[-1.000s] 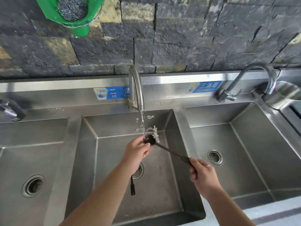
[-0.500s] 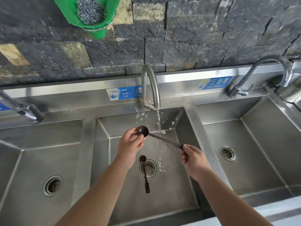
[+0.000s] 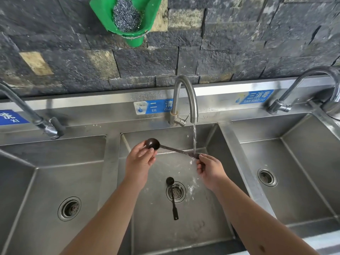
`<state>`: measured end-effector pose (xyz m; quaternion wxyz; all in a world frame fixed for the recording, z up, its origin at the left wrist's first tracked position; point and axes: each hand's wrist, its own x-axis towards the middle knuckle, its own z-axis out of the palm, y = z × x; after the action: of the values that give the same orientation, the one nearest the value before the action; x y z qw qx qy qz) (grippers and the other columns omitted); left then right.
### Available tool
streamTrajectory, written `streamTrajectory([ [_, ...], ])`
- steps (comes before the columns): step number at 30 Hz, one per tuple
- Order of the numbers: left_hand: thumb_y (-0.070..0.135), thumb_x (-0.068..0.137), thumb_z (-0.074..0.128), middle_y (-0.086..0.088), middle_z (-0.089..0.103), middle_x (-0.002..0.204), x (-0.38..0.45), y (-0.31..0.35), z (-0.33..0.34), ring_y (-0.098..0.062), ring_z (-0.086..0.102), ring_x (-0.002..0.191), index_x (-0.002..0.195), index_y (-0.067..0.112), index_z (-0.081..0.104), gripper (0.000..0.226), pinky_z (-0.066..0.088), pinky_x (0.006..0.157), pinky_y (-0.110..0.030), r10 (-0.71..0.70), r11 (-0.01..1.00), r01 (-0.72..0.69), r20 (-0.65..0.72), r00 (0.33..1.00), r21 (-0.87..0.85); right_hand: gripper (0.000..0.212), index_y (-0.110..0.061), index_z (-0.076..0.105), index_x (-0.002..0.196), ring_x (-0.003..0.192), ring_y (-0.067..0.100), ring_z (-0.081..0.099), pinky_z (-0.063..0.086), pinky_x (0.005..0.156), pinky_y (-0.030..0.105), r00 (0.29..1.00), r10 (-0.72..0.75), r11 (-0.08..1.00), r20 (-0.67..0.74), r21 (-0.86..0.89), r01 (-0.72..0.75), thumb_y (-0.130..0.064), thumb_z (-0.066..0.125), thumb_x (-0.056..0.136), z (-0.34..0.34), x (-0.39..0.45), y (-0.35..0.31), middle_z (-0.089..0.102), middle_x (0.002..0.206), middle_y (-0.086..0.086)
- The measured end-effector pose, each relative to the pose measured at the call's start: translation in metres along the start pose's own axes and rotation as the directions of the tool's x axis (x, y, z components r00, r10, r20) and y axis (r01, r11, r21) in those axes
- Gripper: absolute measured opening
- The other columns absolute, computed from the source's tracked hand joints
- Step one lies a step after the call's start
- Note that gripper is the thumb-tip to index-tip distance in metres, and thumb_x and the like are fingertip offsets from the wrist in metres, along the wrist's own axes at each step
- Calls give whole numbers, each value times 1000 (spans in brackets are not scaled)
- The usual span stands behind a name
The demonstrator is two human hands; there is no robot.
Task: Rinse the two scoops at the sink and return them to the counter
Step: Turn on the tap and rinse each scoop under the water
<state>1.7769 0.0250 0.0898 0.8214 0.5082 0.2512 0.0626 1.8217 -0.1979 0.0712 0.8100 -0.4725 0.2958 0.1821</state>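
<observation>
Three stainless-steel basins (image 3: 228, 144) ran side by side under a dark stone wall (image 3: 239, 43), and the work sat in the middle basin (image 3: 207, 218), where the curved steel tap (image 3: 185, 92) was running. A green plastic holder (image 3: 127, 21) with a wad of steel wool (image 3: 126, 15) hung on the wall above.

The person's left hand (image 3: 139, 162) pinched the bowl of a dark, long-handled scoop (image 3: 173, 149) between thumb and fingertips, towards the basin's back edge. The right hand (image 3: 211, 170) closed finger and thumb on the far tip of its handle, and the water stream (image 3: 194, 138) struck the handle just beside that grip. The scoop hung level between the two hands, clear of the basin floor.

A second dark scoop (image 3: 173, 197) lay flat on the basin floor, bowl beside the round drain strainer (image 3: 176, 192), handle crossing it and pointing at the front edge.

Both scoops looked light, thin and stiff, and probably slippery when wet. The held one seemed safest gripped at both ends, as it was; the flat one likely needed lifting by its raised bowl or by the handle's end.
</observation>
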Motion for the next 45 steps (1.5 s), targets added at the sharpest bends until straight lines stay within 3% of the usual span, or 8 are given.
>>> streamTrajectory([
  [17,0,90,58,-14,69,115,-3,-48,77,-22,66,96,123,12,61,35,54,79,-29,-200,977,204,62,978,-63,17,-5,61,90,43,12,53,44,42,17,996,-82,996,20,28,81,3,47,95,-89,-29,-52,58,56,9],
  [22,-8,93,45,-6,76,92,-11,-64,106,-21,65,90,109,18,66,37,52,80,-29,-271,961,274,82,959,-26,11,-9,63,90,47,15,56,45,43,21,978,-196,944,73,-257,208,-3,55,94,-119,-43,-66,64,61,9],
  [25,-6,95,43,-11,67,103,-14,-76,127,-25,66,96,109,8,61,27,51,78,-30,-351,929,358,82,933,-97,16,-19,68,81,52,18,60,46,50,26,918,-357,713,173,-584,387,-7,61,89,-135,-54,-67,69,62,8],
  [28,0,97,44,-17,63,101,-21,-93,146,-29,67,95,103,-3,57,15,56,75,-33,-459,827,459,82,884,-325,8,-30,70,81,54,7,62,46,52,20,741,-567,181,360,-823,539,-23,66,79,-148,-66,-62,71,63,-5],
  [31,3,99,43,-21,64,103,-33,-110,161,-30,69,92,114,-7,54,22,61,68,-33,-509,780,520,129,851,-349,14,-25,74,88,58,14,64,49,47,25,528,-570,-271,629,-751,602,-18,71,76,-155,-71,-55,70,68,-6],
  [35,6,100,40,-14,72,91,-49,-134,182,-26,73,80,101,4,61,21,59,59,-31,-544,804,571,179,819,-168,18,-20,73,76,52,21,64,46,34,27,441,-525,-495,728,-683,537,-10,77,62,-165,-67,-56,70,70,-5],
  [38,4,99,43,-10,70,83,-49,-147,202,-22,72,75,100,9,63,21,59,59,-29,-517,832,543,193,834,-117,17,-22,71,76,56,21,65,46,36,28,551,-523,-433,651,-759,486,-17,78,61,-177,-65,-60,69,70,-7],
  [45,6,89,61,0,69,72,-47,-189,303,-17,67,64,97,20,62,16,54,63,-29,-488,869,425,299,820,253,15,-23,70,84,70,28,66,50,59,33,819,-559,139,128,-960,244,-37,64,83,-235,-30,-102,72,75,-1],
])
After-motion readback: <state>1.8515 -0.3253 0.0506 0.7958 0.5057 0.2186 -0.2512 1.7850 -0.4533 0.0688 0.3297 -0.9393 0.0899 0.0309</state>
